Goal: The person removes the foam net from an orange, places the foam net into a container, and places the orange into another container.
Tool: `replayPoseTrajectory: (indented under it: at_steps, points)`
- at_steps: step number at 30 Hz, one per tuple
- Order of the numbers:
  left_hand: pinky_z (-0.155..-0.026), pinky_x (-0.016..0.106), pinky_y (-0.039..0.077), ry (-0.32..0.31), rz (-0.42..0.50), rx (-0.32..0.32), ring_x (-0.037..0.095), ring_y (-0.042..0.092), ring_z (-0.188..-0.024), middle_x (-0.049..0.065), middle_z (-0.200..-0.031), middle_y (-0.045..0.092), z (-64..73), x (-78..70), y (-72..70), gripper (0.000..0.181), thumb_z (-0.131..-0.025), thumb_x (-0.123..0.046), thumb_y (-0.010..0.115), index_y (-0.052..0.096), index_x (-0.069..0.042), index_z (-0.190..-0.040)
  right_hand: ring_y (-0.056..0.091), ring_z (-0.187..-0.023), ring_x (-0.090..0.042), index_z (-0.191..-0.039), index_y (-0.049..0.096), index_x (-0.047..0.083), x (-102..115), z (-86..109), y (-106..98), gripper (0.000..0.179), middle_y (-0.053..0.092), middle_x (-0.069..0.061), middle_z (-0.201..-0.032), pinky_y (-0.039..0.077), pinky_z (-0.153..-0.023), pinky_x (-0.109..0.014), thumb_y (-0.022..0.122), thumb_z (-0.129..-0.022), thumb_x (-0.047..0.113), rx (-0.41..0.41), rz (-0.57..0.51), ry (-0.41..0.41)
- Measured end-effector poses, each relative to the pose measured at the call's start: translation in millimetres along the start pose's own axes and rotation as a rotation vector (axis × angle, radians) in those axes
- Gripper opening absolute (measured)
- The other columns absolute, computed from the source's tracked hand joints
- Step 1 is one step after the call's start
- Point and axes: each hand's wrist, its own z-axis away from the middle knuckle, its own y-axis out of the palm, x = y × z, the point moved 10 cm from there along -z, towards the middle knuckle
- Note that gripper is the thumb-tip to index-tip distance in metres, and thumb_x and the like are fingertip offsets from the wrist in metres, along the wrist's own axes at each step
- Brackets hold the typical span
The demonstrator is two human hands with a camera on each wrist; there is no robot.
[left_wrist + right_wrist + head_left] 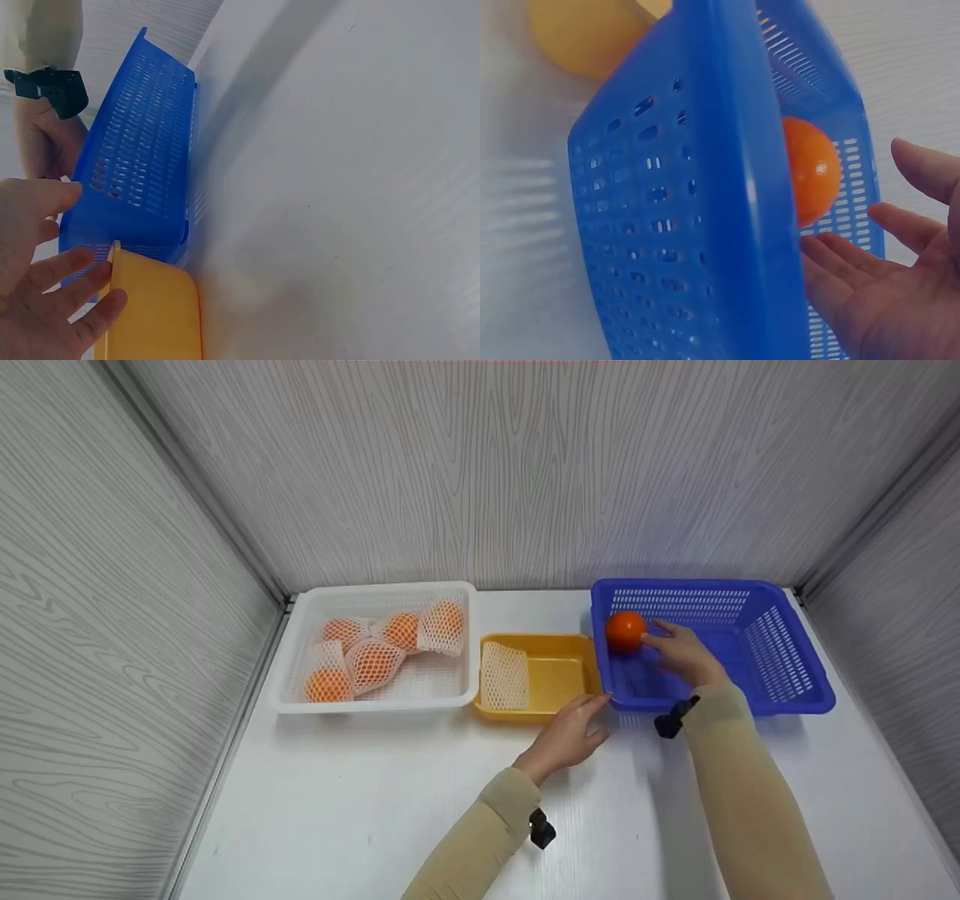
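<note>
An orange without a net sits in the left end of the blue basket. My right hand reaches over the basket's front rim, fingers spread close beside the orange; the right wrist view shows nothing in its grasp. At the front left corner of the blue basket is my left hand, its fingers loosely extended near the rim of the yellow tray. In the left wrist view that hand holds nothing. A white foam net lies in the yellow tray's left side.
On the left stands a white basket with several oranges in foam nets. The yellow tray sits between the two baskets. Wood-grain panels enclose the white table at the back and sides.
</note>
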Motion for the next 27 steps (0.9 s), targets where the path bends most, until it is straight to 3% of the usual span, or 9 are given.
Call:
replayPoseTrajectory:
  at_steps: [6,12,19,27]
  points:
    - [-0.105,0.028,0.039,-0.015,0.079,-0.019,0.016,0.05,-0.125,0.004,-0.138,0.052,5.9,-0.1,-18.7,0.053,-0.096,-0.024,0.064,0.048,-0.011,-0.145,0.034,-0.138,-0.038,-0.155,0.023,0.003,16.4,6.9,1.0,0.066,0.029,-0.025,-0.153,0.033,-0.108,-0.055,0.053,-0.102,0.029,-0.009,0.06,-0.085]
    - [-0.097,0.029,0.046,-0.061,0.136,-0.069,0.021,0.056,-0.117,0.006,-0.135,0.053,18.6,11.8,-46.8,0.048,-0.096,-0.026,0.065,0.052,-0.012,-0.141,0.037,-0.135,-0.037,-0.153,0.031,0.006,38.4,19.1,9.3,0.065,0.034,-0.024,-0.15,0.037,-0.106,-0.052,0.057,-0.1,0.032,-0.007,0.119,-0.146]
    - [-0.089,0.031,0.05,-0.059,0.095,-0.113,0.025,0.059,-0.11,0.009,-0.131,0.055,39.9,28.7,-81.3,0.046,-0.096,-0.024,0.065,0.055,-0.009,-0.138,0.043,-0.13,-0.036,-0.15,0.038,0.008,58.5,34.6,32.1,0.06,0.041,-0.022,-0.146,0.041,-0.104,-0.049,0.06,-0.099,0.032,0.036,0.12,-0.225]
    - [-0.086,0.037,0.05,-0.066,0.082,-0.209,0.025,0.058,-0.106,0.011,-0.13,0.055,67.3,50.8,-119.9,0.045,-0.096,-0.021,0.065,0.054,-0.006,-0.137,0.047,-0.128,-0.035,-0.146,0.042,0.007,69.0,55.9,58.8,0.061,0.046,-0.021,-0.141,0.042,-0.103,-0.048,0.064,-0.096,0.034,0.086,0.151,-0.315]
